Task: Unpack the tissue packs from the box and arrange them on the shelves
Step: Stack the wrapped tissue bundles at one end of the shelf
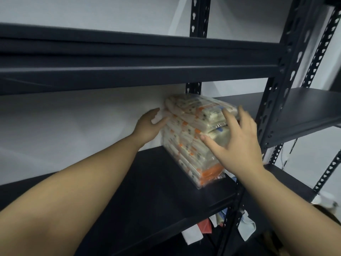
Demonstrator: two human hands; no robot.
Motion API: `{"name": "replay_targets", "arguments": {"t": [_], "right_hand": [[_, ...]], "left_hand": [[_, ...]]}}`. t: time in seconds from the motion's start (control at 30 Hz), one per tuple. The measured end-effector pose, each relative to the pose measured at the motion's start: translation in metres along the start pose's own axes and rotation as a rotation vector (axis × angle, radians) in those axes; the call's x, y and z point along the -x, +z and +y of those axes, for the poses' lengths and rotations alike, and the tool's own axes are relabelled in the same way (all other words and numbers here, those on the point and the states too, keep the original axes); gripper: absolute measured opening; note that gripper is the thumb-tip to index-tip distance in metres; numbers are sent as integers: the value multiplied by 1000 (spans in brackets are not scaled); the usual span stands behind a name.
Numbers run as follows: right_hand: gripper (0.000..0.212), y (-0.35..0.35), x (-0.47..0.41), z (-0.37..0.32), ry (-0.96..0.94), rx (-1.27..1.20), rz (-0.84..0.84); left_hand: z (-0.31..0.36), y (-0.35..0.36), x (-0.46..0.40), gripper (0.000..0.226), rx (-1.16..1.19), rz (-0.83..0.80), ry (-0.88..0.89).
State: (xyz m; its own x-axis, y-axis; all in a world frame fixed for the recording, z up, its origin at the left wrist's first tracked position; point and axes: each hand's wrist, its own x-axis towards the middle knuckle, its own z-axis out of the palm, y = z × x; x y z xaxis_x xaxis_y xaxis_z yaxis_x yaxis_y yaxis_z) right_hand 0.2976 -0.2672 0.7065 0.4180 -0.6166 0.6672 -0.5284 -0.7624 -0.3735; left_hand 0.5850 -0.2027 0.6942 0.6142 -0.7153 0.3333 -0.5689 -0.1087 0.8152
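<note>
A large clear-wrapped bundle of tissue packs (191, 137), cream with orange marks, rests on the dark shelf board (151, 183) near its right end, beside the upright post. My left hand (149, 126) grips the bundle's far left corner against the white wall. My right hand (234, 139) lies spread over the bundle's near right side, fingers pressing the wrap. The box is out of view.
Another dark shelf (129, 58) hangs close above the bundle. A perforated metal post (273, 100) stands at the right, with a second shelving unit (310, 111) beyond it. Cloth and paper items (212, 226) sit on the level below.
</note>
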Motion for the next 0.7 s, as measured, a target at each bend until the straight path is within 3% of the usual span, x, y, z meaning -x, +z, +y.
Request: {"name": "replay_targets", "arguments": {"t": [0.23,0.7], "right_hand": [[73,10,71,-18,-95,45,51],[81,24,159,-86,-60,-83,-489]], "left_hand": [[-26,-31,102,67,-127,-52,-34],[-65,-142,297,75,-493,-100,-168]]}}
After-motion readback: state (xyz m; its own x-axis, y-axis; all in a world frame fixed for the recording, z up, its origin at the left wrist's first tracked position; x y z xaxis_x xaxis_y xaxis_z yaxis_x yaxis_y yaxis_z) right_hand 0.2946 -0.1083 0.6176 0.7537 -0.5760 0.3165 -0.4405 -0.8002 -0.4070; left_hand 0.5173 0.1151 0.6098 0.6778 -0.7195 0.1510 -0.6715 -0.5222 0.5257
